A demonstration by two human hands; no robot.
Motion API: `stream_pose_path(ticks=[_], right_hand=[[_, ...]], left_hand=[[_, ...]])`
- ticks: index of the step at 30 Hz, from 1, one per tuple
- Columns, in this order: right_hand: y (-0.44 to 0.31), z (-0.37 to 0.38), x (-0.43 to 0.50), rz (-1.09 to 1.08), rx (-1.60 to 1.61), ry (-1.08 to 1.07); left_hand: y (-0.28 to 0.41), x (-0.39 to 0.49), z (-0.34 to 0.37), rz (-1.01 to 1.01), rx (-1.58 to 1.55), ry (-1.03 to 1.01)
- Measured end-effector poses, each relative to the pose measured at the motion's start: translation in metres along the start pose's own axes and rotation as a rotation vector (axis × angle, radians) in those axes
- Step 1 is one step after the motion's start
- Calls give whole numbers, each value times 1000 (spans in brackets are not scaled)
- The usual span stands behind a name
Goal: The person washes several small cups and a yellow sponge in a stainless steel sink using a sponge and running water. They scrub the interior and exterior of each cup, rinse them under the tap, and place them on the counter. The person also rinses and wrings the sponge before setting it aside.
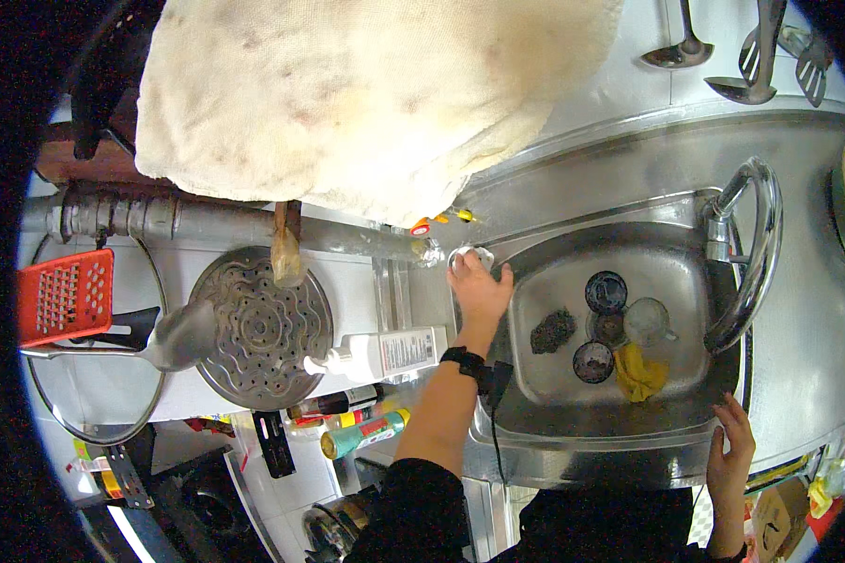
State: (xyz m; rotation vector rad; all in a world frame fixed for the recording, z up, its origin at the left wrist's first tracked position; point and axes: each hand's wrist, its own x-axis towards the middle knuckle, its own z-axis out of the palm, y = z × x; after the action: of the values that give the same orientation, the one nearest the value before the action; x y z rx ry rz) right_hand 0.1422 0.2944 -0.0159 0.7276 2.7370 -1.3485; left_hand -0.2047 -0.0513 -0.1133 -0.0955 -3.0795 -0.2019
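My left hand [480,288] reaches over the left rim of a stainless steel sink [528,408]. Its fingers lie on a small white object [482,257], mostly hidden beneath them; whether they grip it is unclear. By the sink's front right corner hovers my right hand [732,433], fingers apart and holding nothing. In the basin are a dark mesh scouring pad [553,331], a dark-looking glass or cup [606,292], another dark one [593,362], and a clear glass mug [648,322]. A crumpled yellow cloth [639,373] lies in front of the mug.
A chrome faucet [753,281] arches over the basin's right side. White pump bottle [394,352] stands left of my left forearm. A pale cloth [366,91] hangs above a metal pipe [239,229]. Ladles [683,53] hang at the upper right; a perforated steamer plate [260,327] is left.
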Motion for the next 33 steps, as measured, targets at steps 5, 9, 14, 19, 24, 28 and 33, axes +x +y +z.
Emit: stream_pose_path(ticks=[5,9,14,19,24,28,33], right_hand=[[-7,7,6,-13,27,-24],[-15,7,11,-2,18,-45],[-17,8,14,-76,16,-29],[-15,11,12,-68,30,-39],[-16,10,10,-69,11,-66],[-12,11,11,-62,-2,-80],[2,10,10,-84,-2,-91]], left_hand=[[36,-20,11,294,-41,81],[61,-22,24,549,-27,-11],[64,-2,34,841,10,-59],[-3,3,10,864,393,-129],[-39,10,17,1003,463,-163],[-49,9,36,1031,440,-259],[-75,-61,25,741,635,-527]])
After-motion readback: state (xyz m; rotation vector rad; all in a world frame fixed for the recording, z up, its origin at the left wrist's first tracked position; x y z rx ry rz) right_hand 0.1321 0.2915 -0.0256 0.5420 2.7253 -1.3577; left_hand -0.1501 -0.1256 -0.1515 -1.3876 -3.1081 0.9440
